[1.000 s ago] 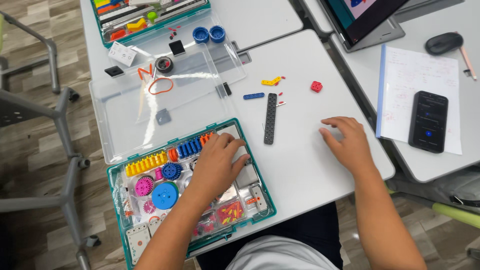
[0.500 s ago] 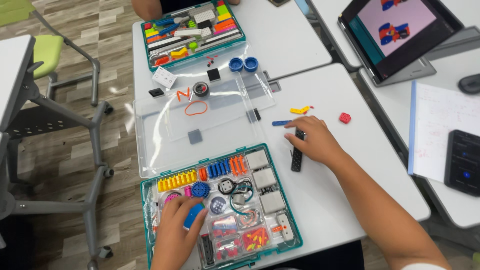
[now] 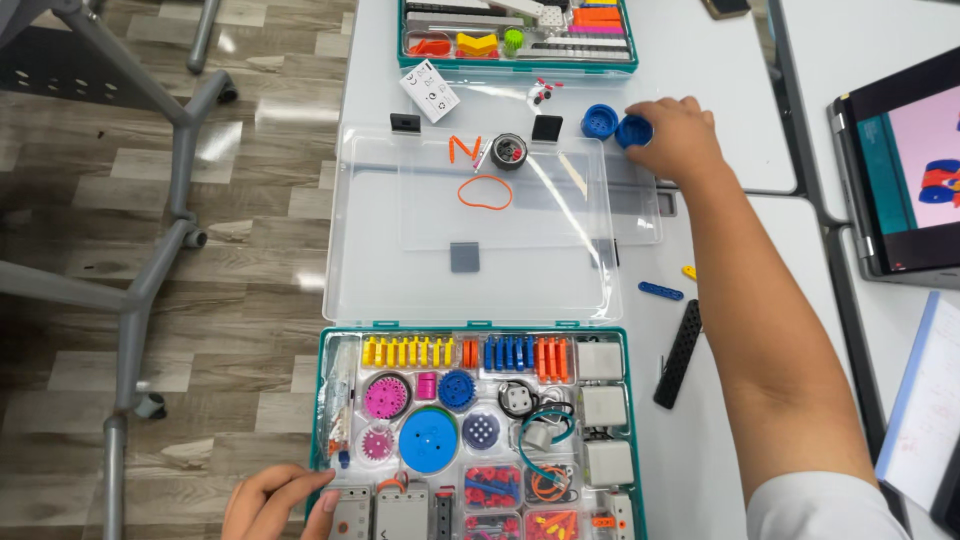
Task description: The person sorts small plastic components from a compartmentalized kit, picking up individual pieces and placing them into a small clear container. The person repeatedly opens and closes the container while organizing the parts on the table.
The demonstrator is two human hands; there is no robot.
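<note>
Two small round blue wheel hubs sit side by side on the white table, just beyond the far right corner of the open clear lid. The right hand is closed over the right-hand blue hub, fingers wrapped around it. The left-hand blue hub lies flat just beside it, hollow face up, untouched, close to the lid's far edge
</note>
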